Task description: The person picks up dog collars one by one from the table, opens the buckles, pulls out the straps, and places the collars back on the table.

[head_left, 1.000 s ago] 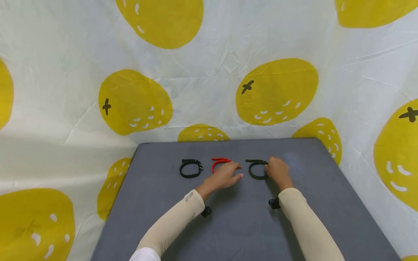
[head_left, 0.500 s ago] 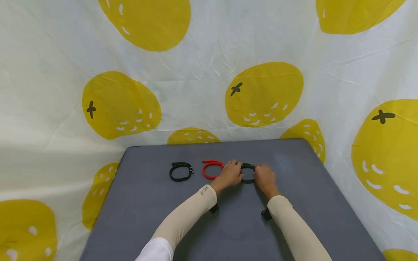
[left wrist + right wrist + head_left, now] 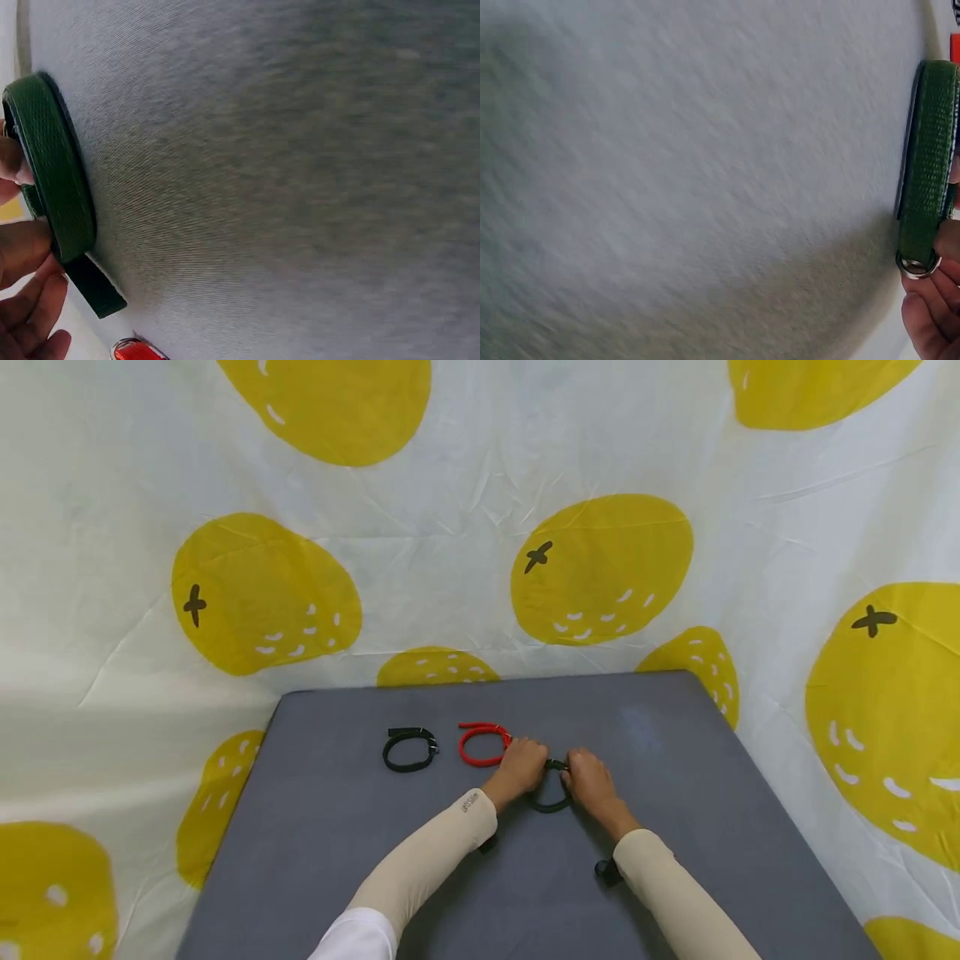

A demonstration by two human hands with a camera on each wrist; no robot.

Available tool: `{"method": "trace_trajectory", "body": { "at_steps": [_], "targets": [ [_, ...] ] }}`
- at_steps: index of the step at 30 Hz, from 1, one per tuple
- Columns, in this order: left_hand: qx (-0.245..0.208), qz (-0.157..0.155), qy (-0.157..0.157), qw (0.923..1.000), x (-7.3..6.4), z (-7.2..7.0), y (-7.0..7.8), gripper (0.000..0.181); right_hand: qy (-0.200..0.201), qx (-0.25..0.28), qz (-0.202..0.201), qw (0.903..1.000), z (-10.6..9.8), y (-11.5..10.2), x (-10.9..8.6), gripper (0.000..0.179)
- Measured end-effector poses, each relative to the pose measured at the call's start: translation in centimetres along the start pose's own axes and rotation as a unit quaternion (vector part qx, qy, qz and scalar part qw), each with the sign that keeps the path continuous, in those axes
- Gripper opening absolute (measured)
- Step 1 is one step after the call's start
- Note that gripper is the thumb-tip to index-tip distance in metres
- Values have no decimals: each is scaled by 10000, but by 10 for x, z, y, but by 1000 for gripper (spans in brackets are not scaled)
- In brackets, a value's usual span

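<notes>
A dark green pet collar [image 3: 551, 806], curled into a loop, lies between both hands on the grey table. My left hand [image 3: 523, 767] grips the loop's left side; in the left wrist view its thumb and fingers pinch the green collar [image 3: 60, 172] close to the loose strap end. On the opposite side, my right hand [image 3: 592, 783] pinches the loop beside a metal ring [image 3: 916, 268]. The hands hide part of the collar's sides in the head view. Just left of my left hand lies a red collar [image 3: 480, 763], also looped, with its tail pointing left.
Farther left rests a black-looking collar [image 3: 407, 767] with a metal buckle, looped the same way. The grey tabletop [image 3: 337, 852] ends at a white cloth [image 3: 435, 585] printed with yellow fruit, which hangs behind and along the sides.
My left hand has moved from above the red collar to grip the green one. Both hands have brought the green collar leftward and nearer me. The view has turned slightly right.
</notes>
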State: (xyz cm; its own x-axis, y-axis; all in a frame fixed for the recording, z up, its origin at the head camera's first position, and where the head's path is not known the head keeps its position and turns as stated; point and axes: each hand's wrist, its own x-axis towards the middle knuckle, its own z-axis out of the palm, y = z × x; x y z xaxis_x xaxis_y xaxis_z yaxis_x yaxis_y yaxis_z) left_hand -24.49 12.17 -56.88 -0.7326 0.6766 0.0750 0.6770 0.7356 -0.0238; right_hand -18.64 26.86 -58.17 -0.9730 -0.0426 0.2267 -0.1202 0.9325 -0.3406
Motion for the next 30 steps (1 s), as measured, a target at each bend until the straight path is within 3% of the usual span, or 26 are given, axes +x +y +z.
{"method": "trace_trajectory", "body": {
  "at_steps": [2,5,10,14,18,22,24,27,30],
  "targets": [
    [72,46,269,9996,-5,0,-2,14,2,199,-75,9998,-1,-3,-2,24],
    [-126,10,330,9994,-16,-7,-3,14,-74,703,19,9975,-5,-8,-7,21],
    [-912,-199,283,9952,-40,-38,-8,9,-276,1696,216,9849,-27,-20,-13,30],
    [-1157,104,702,9907,-67,-65,-15,6,-583,2177,60,9743,-54,-37,-17,23],
    [-1152,646,1302,9827,-96,-86,-23,10,-1200,2932,70,9485,-79,-53,-22,26],
    [-1331,1160,1888,9660,-123,-98,-29,12,-1897,3578,326,9138,-97,-67,-29,32],
    [-1423,1305,2033,9599,-136,-103,-33,11,-2128,3697,330,9039,-102,-74,-33,34],
    [-1591,1334,2001,9575,-152,-107,-38,14,-2251,3692,139,9016,-106,-86,-38,31],
    [-1900,1171,1924,9556,-162,-111,-42,25,-1958,3525,-346,9145,-107,-96,-42,23]
  ]
}}
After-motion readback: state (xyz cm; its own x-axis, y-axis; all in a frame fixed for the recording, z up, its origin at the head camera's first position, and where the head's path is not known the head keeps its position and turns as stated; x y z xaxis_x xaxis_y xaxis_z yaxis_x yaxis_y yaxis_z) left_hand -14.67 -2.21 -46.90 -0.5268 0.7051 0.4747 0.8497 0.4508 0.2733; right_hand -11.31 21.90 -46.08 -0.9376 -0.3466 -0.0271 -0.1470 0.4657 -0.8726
